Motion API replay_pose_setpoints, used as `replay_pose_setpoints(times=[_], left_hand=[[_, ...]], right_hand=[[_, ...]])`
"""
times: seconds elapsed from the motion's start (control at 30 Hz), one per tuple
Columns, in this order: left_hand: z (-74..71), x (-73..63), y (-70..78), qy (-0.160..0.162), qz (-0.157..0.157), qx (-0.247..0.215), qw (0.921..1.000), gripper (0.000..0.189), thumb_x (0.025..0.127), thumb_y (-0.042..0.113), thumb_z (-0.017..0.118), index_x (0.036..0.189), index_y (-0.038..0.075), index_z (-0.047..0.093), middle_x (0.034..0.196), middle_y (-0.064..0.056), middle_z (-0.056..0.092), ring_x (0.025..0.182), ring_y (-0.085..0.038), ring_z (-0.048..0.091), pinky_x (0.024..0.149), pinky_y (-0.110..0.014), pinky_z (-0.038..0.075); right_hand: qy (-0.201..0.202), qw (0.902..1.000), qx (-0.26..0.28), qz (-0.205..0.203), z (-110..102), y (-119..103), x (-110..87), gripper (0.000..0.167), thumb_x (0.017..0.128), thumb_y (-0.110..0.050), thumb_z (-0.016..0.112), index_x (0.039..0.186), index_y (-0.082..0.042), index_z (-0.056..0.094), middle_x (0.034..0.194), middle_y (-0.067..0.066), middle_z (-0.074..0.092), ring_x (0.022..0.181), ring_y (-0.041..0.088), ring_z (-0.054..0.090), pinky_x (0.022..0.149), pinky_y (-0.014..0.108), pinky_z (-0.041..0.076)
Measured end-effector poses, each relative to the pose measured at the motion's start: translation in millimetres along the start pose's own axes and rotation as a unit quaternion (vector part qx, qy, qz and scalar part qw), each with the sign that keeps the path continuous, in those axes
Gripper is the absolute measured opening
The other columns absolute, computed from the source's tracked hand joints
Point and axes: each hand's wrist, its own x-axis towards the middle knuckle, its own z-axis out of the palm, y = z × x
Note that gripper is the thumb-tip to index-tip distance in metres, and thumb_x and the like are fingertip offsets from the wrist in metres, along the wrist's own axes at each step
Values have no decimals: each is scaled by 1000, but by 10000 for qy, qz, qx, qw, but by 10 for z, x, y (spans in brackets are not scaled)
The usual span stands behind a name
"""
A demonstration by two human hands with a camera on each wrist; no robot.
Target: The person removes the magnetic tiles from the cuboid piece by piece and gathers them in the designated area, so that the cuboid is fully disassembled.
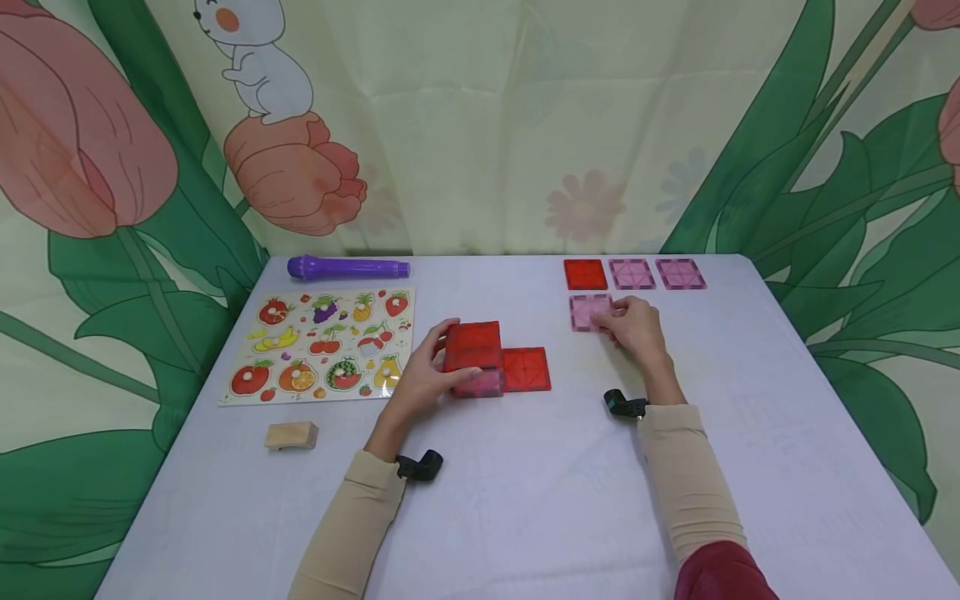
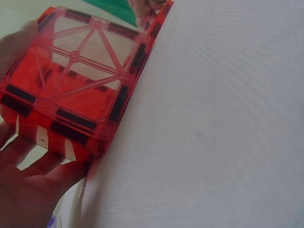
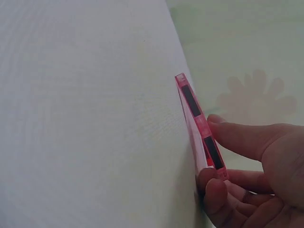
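Observation:
My left hand [image 1: 420, 375] grips a small box of see-through magnetic tiles [image 1: 474, 342], thumb along its near side and fingers behind. Its top is red, and a pink square [image 2: 75, 56] forms the near face in the left wrist view. Against the box's right side a red tile [image 1: 527, 369] lies flat on the table. Farther right, my right hand [image 1: 639, 332] pinches a pink square magnetic tile [image 1: 587, 312] by its edge. The right wrist view shows that tile [image 3: 202, 126] edge-on, tilted off the table, between thumb and fingers.
Along the back right lie one red tile [image 1: 585, 274] and two pink tiles [image 1: 632, 273]. At the left are a purple microphone [image 1: 348, 268], a fruit puzzle board [image 1: 300, 321] and a wooden block [image 1: 291, 435]. A printed curtain [image 1: 465, 167] hangs behind the table.

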Motion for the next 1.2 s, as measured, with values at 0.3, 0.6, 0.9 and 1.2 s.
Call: replay_pose_setpoints(times=[0.3, 0.6, 0.9, 1.2], left_hand=[[-10, -2, -36, 17, 171, -70, 9998, 85, 81, 33, 83, 152, 32, 36, 151, 2, 44, 143, -24, 38, 104, -52, 52], [-12, -5, -41, 84, 255, -14, 9996, 88, 80, 36, 83, 154, 27, 35, 150, 2, 45, 142, -26, 40, 102, -51, 54], [-10, 2, -58, 60, 254, -97, 9996, 88, 80, 35, 83, 154, 26, 35, 150, 1, 45, 142, -26, 39, 102, -51, 54], [-8, 1, -55, 57, 223, -5, 9997, 87, 80, 36, 84, 153, 29, 36, 150, 1, 45, 142, -26, 39, 102, -53, 53]], right_hand=[[400, 9982, -429, -141, 51, 12, 12, 57, 94, -37, 67, 131, 5, 56, 101, 20, 62, 91, 29, 54, 71, 31, 48], [564, 9965, -492, -363, 95, 37, 24, 53, 94, -33, 68, 128, 7, 59, 107, 25, 63, 98, 33, 52, 82, 42, 52], [574, 9965, -496, -348, 93, 27, 19, 54, 95, -31, 68, 131, 8, 59, 111, 26, 64, 102, 35, 53, 91, 49, 51], [473, 9978, -439, -146, 78, 20, 19, 58, 96, -34, 66, 135, 7, 55, 116, 25, 61, 103, 34, 52, 91, 46, 53]])
